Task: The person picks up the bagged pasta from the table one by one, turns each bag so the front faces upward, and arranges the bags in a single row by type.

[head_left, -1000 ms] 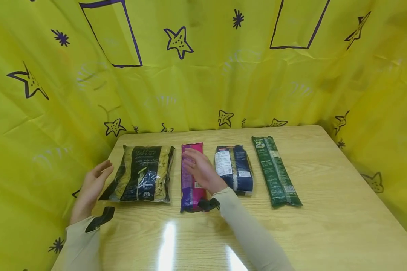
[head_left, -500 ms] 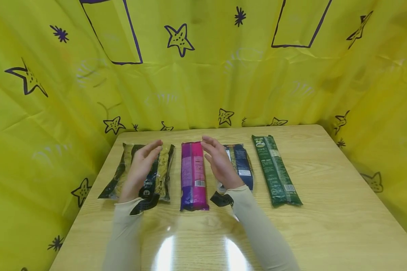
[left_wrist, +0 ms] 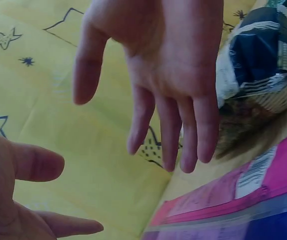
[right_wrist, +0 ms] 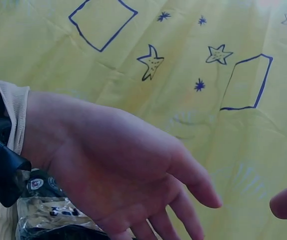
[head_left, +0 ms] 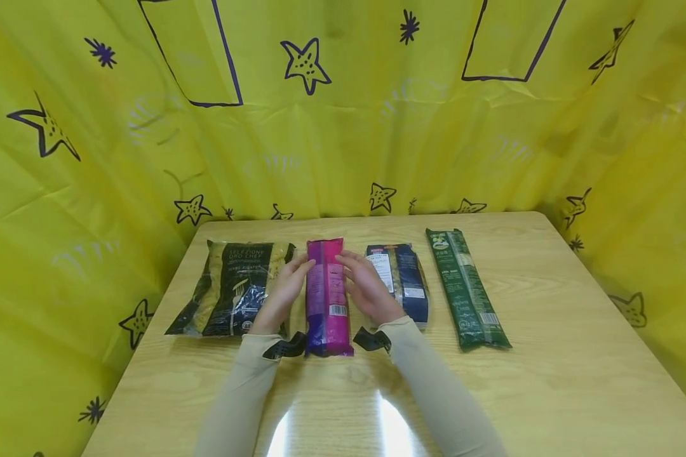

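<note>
A long pink and purple packet point(head_left: 327, 298) lies flat on the table between my two hands. My left hand point(head_left: 282, 295) is along its left side, fingertips near the upper part and overlapping the edge of a black pasta bag point(head_left: 234, 285). On the other side, my right hand point(head_left: 368, 289) has its fingertips at the packet's right edge, beside a navy packet point(head_left: 414, 285). The left wrist view has my right palm point(left_wrist: 173, 65) with fingers extended downward above the pink packet point(left_wrist: 253, 200). In the right wrist view, the left palm point(right_wrist: 123, 160) faces across, fingers loosely spread.
Farther right, a long green packet point(head_left: 469, 292) lies slightly slanted. All the packets form a row on a light wooden table point(head_left: 577, 355). A yellow curtain point(head_left: 343, 139) with drawn stars encloses the table's back and sides.
My left hand has come rightward from the pasta bag's left side to the pink packet. My right hand has shifted from over that packet to its right side. The packets have stayed in place.
</note>
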A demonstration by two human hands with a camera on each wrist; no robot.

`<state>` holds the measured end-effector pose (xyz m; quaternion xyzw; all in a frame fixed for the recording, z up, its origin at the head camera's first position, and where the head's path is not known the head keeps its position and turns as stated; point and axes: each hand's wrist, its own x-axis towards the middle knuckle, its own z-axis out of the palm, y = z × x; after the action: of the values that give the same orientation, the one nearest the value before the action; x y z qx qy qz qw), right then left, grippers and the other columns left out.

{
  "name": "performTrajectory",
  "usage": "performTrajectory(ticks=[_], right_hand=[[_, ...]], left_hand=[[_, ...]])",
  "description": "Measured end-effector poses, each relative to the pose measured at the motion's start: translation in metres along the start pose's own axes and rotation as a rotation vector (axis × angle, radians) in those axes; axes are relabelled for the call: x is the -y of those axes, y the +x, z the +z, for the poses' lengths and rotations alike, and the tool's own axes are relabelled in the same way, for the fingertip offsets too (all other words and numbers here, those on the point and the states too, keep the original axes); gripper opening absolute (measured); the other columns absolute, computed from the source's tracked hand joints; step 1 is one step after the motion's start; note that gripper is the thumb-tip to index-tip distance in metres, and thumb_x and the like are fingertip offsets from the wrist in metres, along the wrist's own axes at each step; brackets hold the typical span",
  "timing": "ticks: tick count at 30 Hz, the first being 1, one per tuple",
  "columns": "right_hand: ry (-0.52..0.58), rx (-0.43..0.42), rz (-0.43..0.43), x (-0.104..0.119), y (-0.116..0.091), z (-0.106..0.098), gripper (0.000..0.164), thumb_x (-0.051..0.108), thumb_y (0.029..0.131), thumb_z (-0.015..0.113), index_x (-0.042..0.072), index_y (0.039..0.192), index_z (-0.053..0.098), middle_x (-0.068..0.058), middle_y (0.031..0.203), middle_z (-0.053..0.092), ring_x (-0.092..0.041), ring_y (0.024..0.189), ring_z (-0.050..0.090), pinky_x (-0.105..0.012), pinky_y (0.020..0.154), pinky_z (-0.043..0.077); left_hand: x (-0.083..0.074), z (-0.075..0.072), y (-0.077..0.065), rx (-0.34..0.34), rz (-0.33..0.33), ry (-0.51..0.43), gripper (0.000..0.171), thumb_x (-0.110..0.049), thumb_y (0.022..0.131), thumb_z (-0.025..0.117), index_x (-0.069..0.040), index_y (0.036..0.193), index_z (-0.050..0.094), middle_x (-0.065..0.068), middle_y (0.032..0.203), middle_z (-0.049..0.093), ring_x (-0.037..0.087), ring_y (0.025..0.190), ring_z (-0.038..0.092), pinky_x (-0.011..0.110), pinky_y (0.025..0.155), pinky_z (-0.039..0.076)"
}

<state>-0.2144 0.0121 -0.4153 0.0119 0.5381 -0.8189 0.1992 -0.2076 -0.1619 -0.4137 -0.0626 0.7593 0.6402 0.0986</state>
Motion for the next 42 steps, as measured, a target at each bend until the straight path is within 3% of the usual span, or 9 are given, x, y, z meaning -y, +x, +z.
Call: performTrajectory(ticks=[6, 17, 22, 27, 31, 37, 42], right_hand=[[0.012, -0.004, 0.057, -0.007, 0.003, 0.001, 0.071, 0.021, 0.107, 0.052, 0.0, 0.163, 0.015, -0.017, 0.168, 0.024, -0.036, 0.159, 0.021, -0.052, 0.132, 0.02], [-0.049, -0.031, 0.064, -0.015, 0.008, 0.001, 0.066, 0.02, 0.107, 0.051, -0.004, 0.16, 0.021, -0.021, 0.159, 0.036, -0.036, 0.152, 0.031, -0.053, 0.13, 0.021], [-0.059, -0.021, 0.061, -0.018, 0.011, 0.0, 0.054, 0.02, 0.108, 0.048, -0.005, 0.154, 0.036, -0.022, 0.146, 0.05, -0.032, 0.137, 0.047, -0.048, 0.121, 0.037], [-0.061, -0.01, 0.082, -0.02, 0.011, -0.003, 0.047, 0.023, 0.108, 0.049, -0.003, 0.148, 0.049, -0.017, 0.137, 0.058, -0.029, 0.129, 0.054, -0.041, 0.11, 0.047], [-0.038, -0.013, 0.115, -0.019, 0.011, -0.005, 0.048, 0.025, 0.107, 0.051, 0.001, 0.149, 0.048, -0.013, 0.139, 0.058, -0.027, 0.13, 0.053, -0.041, 0.109, 0.048], [0.016, -0.026, 0.133, -0.018, 0.01, -0.006, 0.049, 0.023, 0.108, 0.045, 0.001, 0.152, 0.044, -0.02, 0.15, 0.05, -0.028, 0.133, 0.051, -0.042, 0.113, 0.045], [0.04, -0.038, 0.155, -0.016, 0.01, -0.006, 0.051, 0.025, 0.108, 0.045, 0.003, 0.154, 0.041, -0.021, 0.148, 0.051, -0.029, 0.134, 0.052, -0.043, 0.118, 0.042]], left_hand=[[0.007, 0.009, 0.002, 0.029, -0.023, 0.001, 0.07, -0.031, 0.108, 0.046, 0.007, 0.161, 0.02, 0.027, 0.17, 0.019, 0.042, 0.159, 0.017, 0.055, 0.131, 0.017], [0.01, 0.011, 0.003, 0.055, -0.054, 0.001, 0.071, -0.032, 0.109, 0.046, 0.007, 0.162, 0.018, 0.027, 0.171, 0.017, 0.043, 0.159, 0.017, 0.057, 0.131, 0.018], [0.01, 0.01, 0.003, 0.072, -0.06, -0.005, 0.073, -0.033, 0.109, 0.045, 0.008, 0.162, 0.016, 0.027, 0.171, 0.015, 0.043, 0.159, 0.017, 0.057, 0.13, 0.019], [0.011, 0.012, 0.004, 0.079, -0.06, -0.016, 0.071, -0.03, 0.11, 0.043, 0.01, 0.161, 0.014, 0.028, 0.171, 0.013, 0.044, 0.159, 0.015, 0.057, 0.131, 0.018], [0.012, 0.014, 0.004, 0.072, -0.06, -0.015, 0.069, -0.027, 0.109, 0.043, 0.011, 0.16, 0.017, 0.028, 0.171, 0.014, 0.043, 0.16, 0.014, 0.057, 0.131, 0.016], [0.016, 0.015, 0.006, 0.08, -0.064, -0.005, 0.066, -0.024, 0.109, 0.043, 0.011, 0.16, 0.019, 0.029, 0.17, 0.017, 0.044, 0.159, 0.017, 0.057, 0.13, 0.018], [0.015, 0.016, 0.005, 0.087, -0.064, 0.016, 0.065, -0.025, 0.109, 0.043, 0.009, 0.16, 0.021, 0.03, 0.168, 0.022, 0.045, 0.158, 0.021, 0.058, 0.129, 0.02]])
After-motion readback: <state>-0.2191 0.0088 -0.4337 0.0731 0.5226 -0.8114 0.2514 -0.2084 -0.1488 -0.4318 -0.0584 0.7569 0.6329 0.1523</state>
